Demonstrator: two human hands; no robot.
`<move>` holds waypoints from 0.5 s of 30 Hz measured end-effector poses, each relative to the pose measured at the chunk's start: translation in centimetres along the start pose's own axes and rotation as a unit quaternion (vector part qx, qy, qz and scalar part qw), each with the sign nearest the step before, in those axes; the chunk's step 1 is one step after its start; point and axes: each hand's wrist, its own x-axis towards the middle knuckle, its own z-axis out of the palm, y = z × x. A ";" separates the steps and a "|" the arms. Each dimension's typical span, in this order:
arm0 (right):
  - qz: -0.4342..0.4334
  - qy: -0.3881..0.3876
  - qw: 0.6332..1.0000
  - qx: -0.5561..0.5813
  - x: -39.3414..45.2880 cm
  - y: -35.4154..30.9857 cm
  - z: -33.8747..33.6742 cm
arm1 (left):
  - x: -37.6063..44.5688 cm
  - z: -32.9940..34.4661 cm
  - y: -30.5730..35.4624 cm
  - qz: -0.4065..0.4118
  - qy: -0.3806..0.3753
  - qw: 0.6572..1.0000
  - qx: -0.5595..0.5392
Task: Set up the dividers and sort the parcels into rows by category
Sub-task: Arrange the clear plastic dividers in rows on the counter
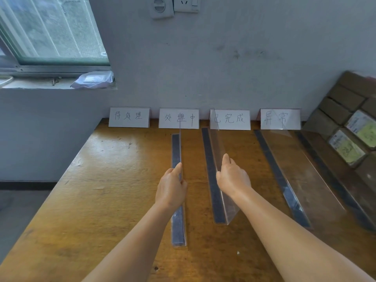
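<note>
Four label cards point(204, 118) in row against wall point(223, 58), at table point(101, 200) rear. Four dividers point(217, 180) side by side before cards. Parcels point(345, 123) stacked far right.

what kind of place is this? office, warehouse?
Probably a small parcel-sorting desk in a plain room: four handwritten status cards against the wall, clear dividers on a wooden table, labelled cardboard parcels stacked at right.

A worn wooden bench point(114, 180) stands against a pale grey wall point(223, 58). At upper left, a tilted window point(50, 29) lets in daylight above its sill point(30, 83). Wall sockets point(175, 6) sit at top centre; grey floor point(18, 210) lies lower left.
</note>
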 end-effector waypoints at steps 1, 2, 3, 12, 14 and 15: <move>-0.003 -0.007 1.000 0.006 -0.2 -0.1 0.1 | 0.0 0.0 0.0 -0.002 -0.003 1.000 -0.001; -0.006 -0.013 1.000 0.012 -0.4 -0.2 0.1 | 0.0 -0.1 0.0 -0.004 -0.005 1.000 0.000; -0.006 -0.016 1.000 0.019 -0.6 -0.3 0.2 | 0.0 -0.1 0.0 -0.004 -0.005 1.000 0.003; 0.011 -0.017 0.999 0.037 -1.2 -0.2 0.0 | -0.2 0.2 0.4 -0.015 -0.013 1.000 -0.017; 0.006 -0.006 0.999 0.035 -1.3 -0.1 0.0 | -0.2 0.1 0.5 -0.023 -0.040 0.999 -0.016; -0.004 0.002 1.000 0.030 -1.3 0.0 -0.1 | -0.2 0.1 0.5 -0.027 -0.049 0.998 -0.022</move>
